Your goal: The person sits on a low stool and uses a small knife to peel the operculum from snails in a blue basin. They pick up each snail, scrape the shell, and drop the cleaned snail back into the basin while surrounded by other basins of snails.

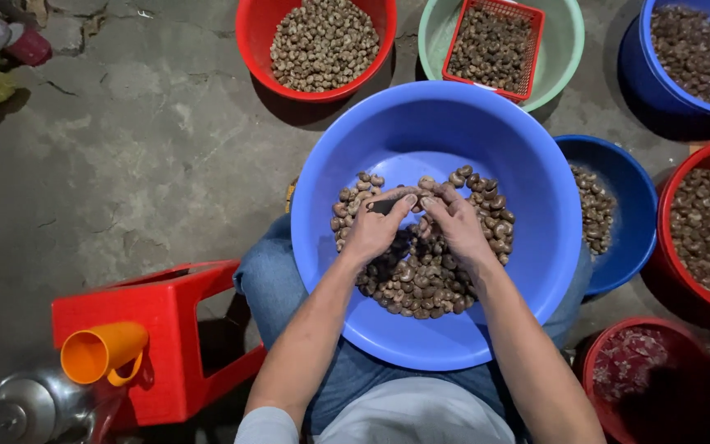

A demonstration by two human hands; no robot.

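Note:
A large blue basin [454, 123] rests on my lap, holding a pile of brown nuts [421, 275]. Both hands meet over the pile. My left hand [375, 226] grips a small dark tool, its tip pointing right. My right hand [458, 222] pinches a single nut [427, 184] against that tool. My forearms reach in from the bottom edge, over my blue jeans.
Around me stand a red bowl of nuts [322, 41], a green basin [564, 49] with a red basket [493, 45], blue tubs [692, 49] [618, 205], and red tubs [704, 226] [634, 366]. A red stool [158, 329] with an orange cup [100, 352] sits left.

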